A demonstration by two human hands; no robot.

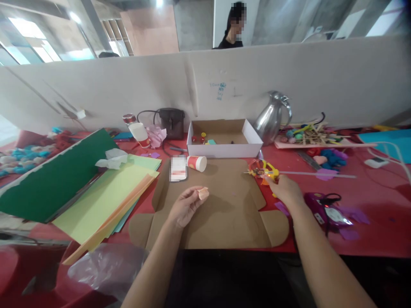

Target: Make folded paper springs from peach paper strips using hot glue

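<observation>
My left hand [186, 206] is over the flattened cardboard [221, 231], pinching a small folded piece of peach-coloured paper [203, 193] between thumb and fingertips. At the cardboard's right edge my right hand [287, 191] has its fingers closed at the handle of a yellow hot glue gun [270, 169]. A long translucent glue stick [324, 174] runs out to the right behind it. Scraps of orange and red lie around the gun's nozzle. On its side near the cardboard's back edge rests a red-and-white paper cup [197, 163], beside a white card-like item [178, 168].
A white open box [224, 150] with small bits inside stands behind the cardboard. To its right is a steel jug [270, 117]. Coloured paper sheets [102, 199] and a green board [61, 179] lie left. A purple device [326, 214] with a cable sits right. A person stands beyond the partition.
</observation>
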